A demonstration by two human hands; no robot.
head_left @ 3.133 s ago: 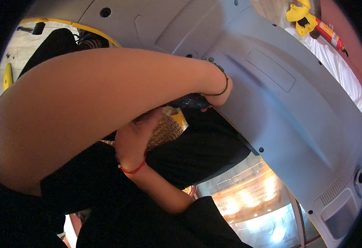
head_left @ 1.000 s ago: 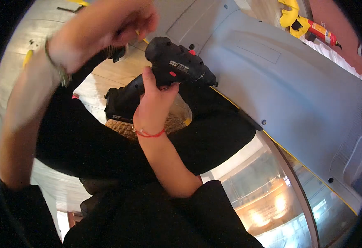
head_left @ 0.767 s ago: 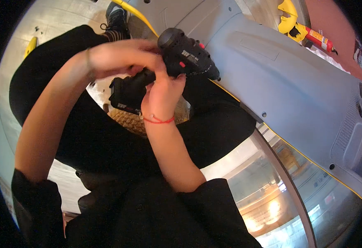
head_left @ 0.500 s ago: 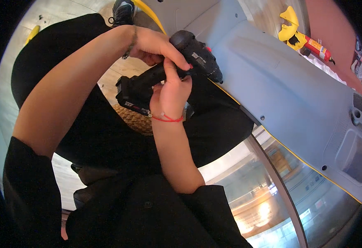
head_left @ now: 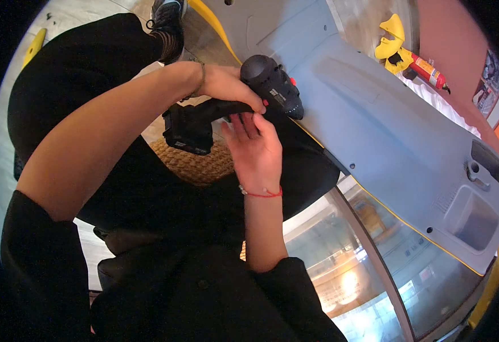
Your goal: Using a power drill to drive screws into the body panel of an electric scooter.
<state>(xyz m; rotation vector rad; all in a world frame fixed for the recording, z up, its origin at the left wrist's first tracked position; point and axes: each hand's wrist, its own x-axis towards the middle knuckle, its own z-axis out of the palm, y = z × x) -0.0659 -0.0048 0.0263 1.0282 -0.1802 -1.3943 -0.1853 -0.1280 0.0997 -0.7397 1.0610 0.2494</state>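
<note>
A black cordless drill with red buttons is held over my lap, its nose tilted down toward the blue-grey panel on the right. My left hand curls over the upper grip and body, thumb side near a red button. Below the handle, my right hand is palm up with its fingers stretched toward the drill; the fingertips partly disappear behind the handle. The drill's battery base points left toward my lap. The drill's tip and any bit in it cannot be made out.
A large blue-grey moulded panel with a yellow edge runs along the right, joined to a clear window. Beyond it lie a yellow plastic piece and a red fire extinguisher. A woven straw seat shows between my legs.
My right hand has come off the drill's handle, turned palm up and moved slightly right and down. The drill has shifted a little downward, still in my left hand.
</note>
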